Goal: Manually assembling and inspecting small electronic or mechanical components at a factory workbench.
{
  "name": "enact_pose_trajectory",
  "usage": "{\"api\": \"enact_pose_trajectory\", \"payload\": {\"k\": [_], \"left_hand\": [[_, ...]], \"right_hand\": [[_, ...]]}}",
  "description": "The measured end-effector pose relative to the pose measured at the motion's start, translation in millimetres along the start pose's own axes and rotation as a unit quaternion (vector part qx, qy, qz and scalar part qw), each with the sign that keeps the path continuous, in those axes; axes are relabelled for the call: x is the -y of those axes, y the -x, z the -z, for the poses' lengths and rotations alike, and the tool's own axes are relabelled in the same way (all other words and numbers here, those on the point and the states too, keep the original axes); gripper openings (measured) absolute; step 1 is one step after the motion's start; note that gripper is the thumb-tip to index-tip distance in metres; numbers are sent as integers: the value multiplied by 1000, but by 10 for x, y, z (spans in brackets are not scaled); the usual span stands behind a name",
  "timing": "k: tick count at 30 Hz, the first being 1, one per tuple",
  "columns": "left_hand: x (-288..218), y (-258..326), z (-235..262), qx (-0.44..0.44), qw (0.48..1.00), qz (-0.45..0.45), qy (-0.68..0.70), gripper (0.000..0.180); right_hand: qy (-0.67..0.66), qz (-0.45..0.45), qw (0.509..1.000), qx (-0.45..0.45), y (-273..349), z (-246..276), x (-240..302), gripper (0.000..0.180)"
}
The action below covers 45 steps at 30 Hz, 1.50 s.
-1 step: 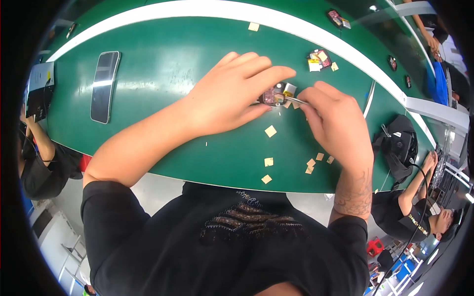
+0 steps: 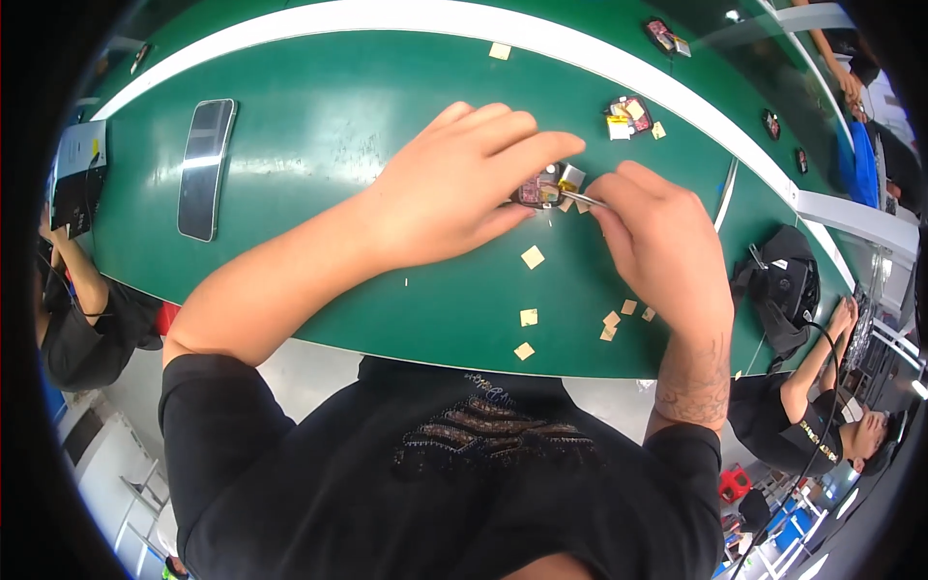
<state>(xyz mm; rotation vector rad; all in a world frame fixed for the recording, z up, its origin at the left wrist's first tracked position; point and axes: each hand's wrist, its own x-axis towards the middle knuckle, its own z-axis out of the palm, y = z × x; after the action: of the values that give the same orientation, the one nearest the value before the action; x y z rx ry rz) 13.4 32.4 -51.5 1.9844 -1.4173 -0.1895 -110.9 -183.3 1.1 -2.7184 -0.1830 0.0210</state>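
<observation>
My left hand [image 2: 462, 179] lies over a small open electronic device [image 2: 537, 191], its thumb and index finger closed on the near and far edges. The device has a dark case and a reddish circuit board. A silver pouch battery [image 2: 572, 177] with a yellow end sticks out at its right side. In my right hand [image 2: 662, 217], a pair of slim metal tweezers [image 2: 586, 199] is pinched, the tip touching or just over the device beside the battery. Pale yellow square pads [image 2: 566, 205] lie partly beneath the tweezers. My left fingers hide part of the case.
More yellow pads [image 2: 533, 256] are scattered on the green table [image 2: 309, 116]. Beyond my hands sits another open device [image 2: 630, 114]. A phone [image 2: 206, 169] lies at left, a black bag [image 2: 781, 280] at right. A white strip [image 2: 425, 14] crosses the far side. Other people work on both sides.
The table things and the device sit very slightly farther right in the picture. Both hands keep their hold, and the tweezers stay at the device.
</observation>
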Motion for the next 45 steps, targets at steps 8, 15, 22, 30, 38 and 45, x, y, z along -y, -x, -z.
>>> {"api": "enact_pose_trajectory", "payload": {"k": [8,15,22,30,38,45], "left_hand": [[-58,28,-61,-26,999,-23,24,68],[-92,0,-47,13,999,-7,46,65],[-195,-17,-44,8,999,-27,22,61],[-187,-42,-43,6,999,-22,44,61],[-180,-89,-17,26,998,9,59,58],[-167,-11,41,39,998,30,40,57]], "right_hand": [[122,7,992,37,36,-41,184,20],[83,15,996,22,70,-113,95,21],[93,-10,995,25,96,-74,199,17],[39,-15,999,7,93,-100,91,14],[-212,-13,977,24,-10,-55,-332,11],[-368,-39,926,66,-50,-107,-440,4]]}}
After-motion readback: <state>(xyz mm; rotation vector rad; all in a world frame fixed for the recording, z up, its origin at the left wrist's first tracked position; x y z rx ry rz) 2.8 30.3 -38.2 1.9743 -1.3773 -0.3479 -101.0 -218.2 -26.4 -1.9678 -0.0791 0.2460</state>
